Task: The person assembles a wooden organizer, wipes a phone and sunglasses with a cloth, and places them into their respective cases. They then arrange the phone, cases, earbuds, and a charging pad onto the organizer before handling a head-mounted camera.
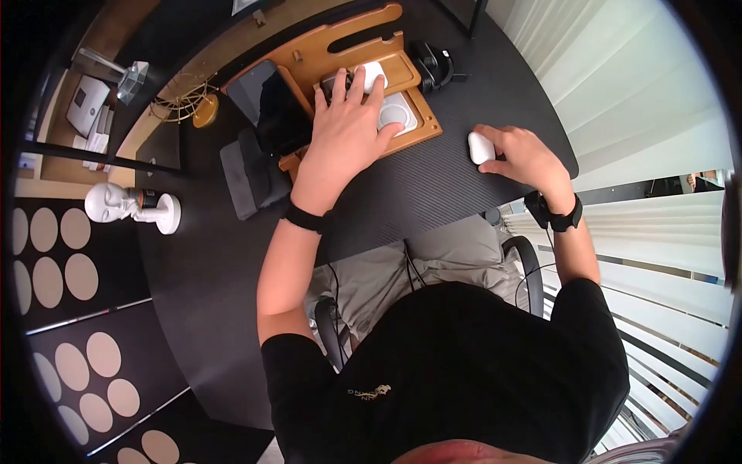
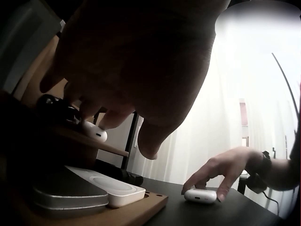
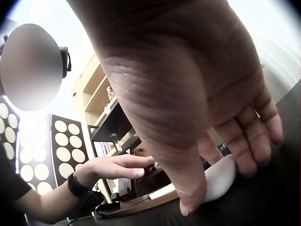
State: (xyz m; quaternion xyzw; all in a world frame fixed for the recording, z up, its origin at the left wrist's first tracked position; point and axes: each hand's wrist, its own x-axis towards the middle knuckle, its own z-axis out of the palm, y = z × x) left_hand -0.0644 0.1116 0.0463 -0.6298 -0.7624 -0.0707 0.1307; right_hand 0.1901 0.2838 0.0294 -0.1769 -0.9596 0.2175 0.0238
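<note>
On a wooden organizer (image 1: pixel 429 122), the left hand (image 1: pixel 346 133) reaches over the upper tray, palm down. Its fingers are spread and mostly straight, with fingertips touching a white case (image 1: pixel 372 75); the left wrist view shows this rounded case (image 2: pixel 97 133) beside dark glossy items. Below the raised thumb lies a white square charger with a round pad (image 1: pixel 396 113). Right of the organizer, the right hand (image 1: pixel 528 157) holds a second white case (image 1: pixel 481 148) on the desk, thumb on one side and fingers on the other. The right wrist view shows that case (image 3: pixel 220 178) partly behind the thumb.
Black headphones (image 1: pixel 434 65) lie behind the organizer's right side. A dark grey pouch (image 1: pixel 243 174) and a black item are at its left. A white head figurine (image 1: pixel 116 203) and a gold wire ornament (image 1: pixel 205 110) stand further left. The desk (image 1: pixel 417 193) has a curved right edge.
</note>
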